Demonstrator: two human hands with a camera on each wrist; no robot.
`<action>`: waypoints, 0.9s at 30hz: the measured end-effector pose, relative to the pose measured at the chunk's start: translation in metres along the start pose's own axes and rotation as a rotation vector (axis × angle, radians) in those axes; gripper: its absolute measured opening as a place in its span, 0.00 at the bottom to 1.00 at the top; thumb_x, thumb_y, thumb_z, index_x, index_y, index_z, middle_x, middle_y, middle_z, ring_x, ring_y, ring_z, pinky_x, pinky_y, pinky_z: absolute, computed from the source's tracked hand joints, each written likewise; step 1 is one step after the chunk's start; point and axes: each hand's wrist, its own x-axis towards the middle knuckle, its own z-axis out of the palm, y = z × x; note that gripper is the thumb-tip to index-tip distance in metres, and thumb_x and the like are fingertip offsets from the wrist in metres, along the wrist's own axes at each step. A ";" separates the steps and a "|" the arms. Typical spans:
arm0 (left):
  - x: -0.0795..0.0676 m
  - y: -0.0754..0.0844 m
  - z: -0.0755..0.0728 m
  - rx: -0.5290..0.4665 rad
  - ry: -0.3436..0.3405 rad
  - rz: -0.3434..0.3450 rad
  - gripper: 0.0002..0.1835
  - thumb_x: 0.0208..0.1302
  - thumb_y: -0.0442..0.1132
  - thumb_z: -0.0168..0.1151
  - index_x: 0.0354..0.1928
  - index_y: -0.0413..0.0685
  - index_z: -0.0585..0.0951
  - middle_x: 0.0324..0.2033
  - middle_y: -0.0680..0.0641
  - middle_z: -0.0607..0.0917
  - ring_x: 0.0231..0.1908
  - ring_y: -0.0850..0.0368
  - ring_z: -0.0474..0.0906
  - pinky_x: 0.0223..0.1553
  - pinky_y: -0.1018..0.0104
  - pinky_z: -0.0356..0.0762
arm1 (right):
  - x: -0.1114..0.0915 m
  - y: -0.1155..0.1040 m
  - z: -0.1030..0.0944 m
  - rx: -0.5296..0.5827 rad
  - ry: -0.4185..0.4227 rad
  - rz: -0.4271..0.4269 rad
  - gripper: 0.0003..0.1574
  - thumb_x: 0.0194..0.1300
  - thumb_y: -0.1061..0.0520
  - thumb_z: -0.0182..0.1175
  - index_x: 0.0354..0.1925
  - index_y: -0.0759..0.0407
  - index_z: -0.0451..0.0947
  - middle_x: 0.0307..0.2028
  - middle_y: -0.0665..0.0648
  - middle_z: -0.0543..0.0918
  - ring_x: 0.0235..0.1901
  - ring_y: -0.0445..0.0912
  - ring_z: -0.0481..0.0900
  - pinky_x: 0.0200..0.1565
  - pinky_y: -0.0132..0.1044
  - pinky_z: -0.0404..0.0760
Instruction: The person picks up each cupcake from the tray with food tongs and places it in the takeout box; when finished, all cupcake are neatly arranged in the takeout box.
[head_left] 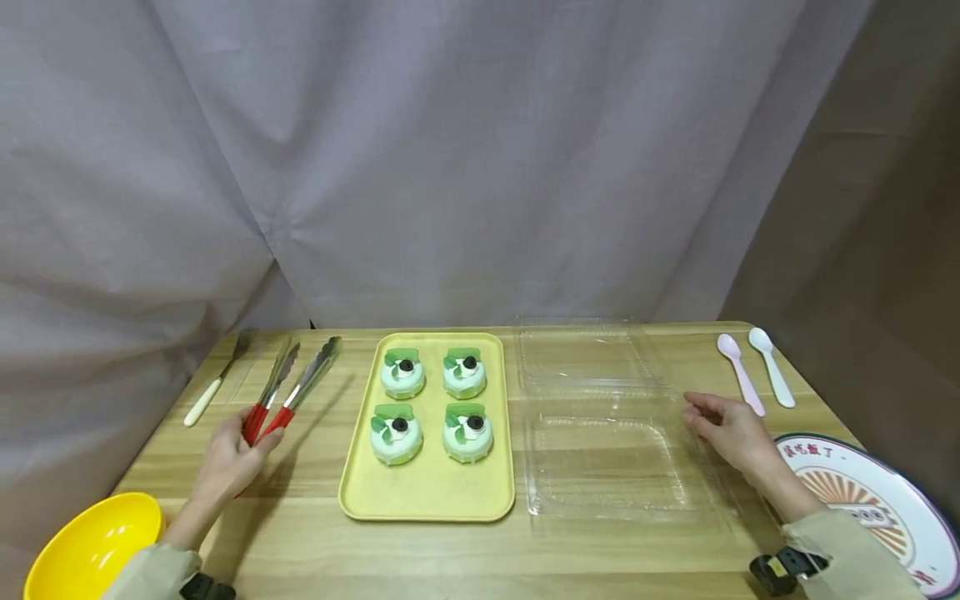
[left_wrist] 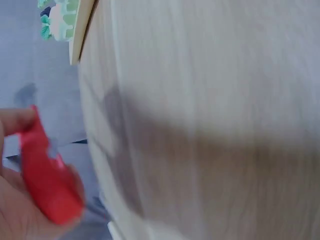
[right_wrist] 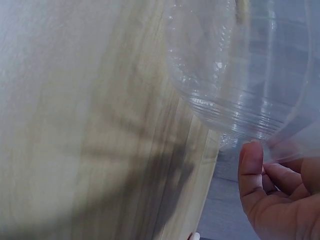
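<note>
My left hand (head_left: 228,458) grips a pair of metal tongs by their red handles (left_wrist: 50,180). The tongs (head_left: 300,387) are spread apart, tips pointing away over the table. At the right, a clear plastic container (head_left: 611,462) lies with its hinged lid (head_left: 588,354) folded back toward the curtain. My right hand (head_left: 727,425) pinches the container's right edge between thumb and fingers, seen close up in the right wrist view at the clear wall (right_wrist: 235,100). Between the hands, a yellow tray (head_left: 427,504) carries several green cakes (head_left: 467,433) topped with a dark berry and leaves.
A fork with a cream handle (head_left: 202,402) lies left of the tongs. A yellow bowl (head_left: 93,550) stands at the front left. A pink spoon (head_left: 741,375), a pale green spoon (head_left: 772,367) and a patterned white plate (head_left: 817,454) lie at the right. A grey curtain (head_left: 480,167) hangs behind.
</note>
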 end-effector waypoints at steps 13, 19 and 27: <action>-0.002 0.021 0.003 -0.075 0.077 0.121 0.29 0.57 0.47 0.70 0.55 0.35 0.77 0.41 0.37 0.85 0.28 0.71 0.73 0.29 0.74 0.73 | 0.001 0.001 0.001 -0.041 0.021 -0.029 0.22 0.68 0.67 0.55 0.55 0.84 0.70 0.35 0.68 0.83 0.23 0.27 0.67 0.25 0.26 0.70; 0.004 0.018 0.003 -0.136 -0.022 0.290 0.25 0.52 0.39 0.74 0.52 0.36 0.81 0.39 0.39 0.87 0.28 0.72 0.74 0.26 0.74 0.74 | 0.001 0.002 0.003 -0.023 0.022 -0.020 0.22 0.68 0.68 0.55 0.55 0.85 0.70 0.33 0.66 0.83 0.23 0.27 0.68 0.24 0.26 0.70; 0.016 0.011 -0.014 -0.118 -0.177 0.558 0.27 0.50 0.33 0.75 0.54 0.35 0.80 0.40 0.41 0.83 0.36 0.71 0.71 0.34 0.71 0.73 | 0.001 0.003 0.003 -0.034 0.026 -0.027 0.22 0.68 0.68 0.55 0.55 0.84 0.70 0.33 0.65 0.83 0.24 0.26 0.67 0.24 0.26 0.70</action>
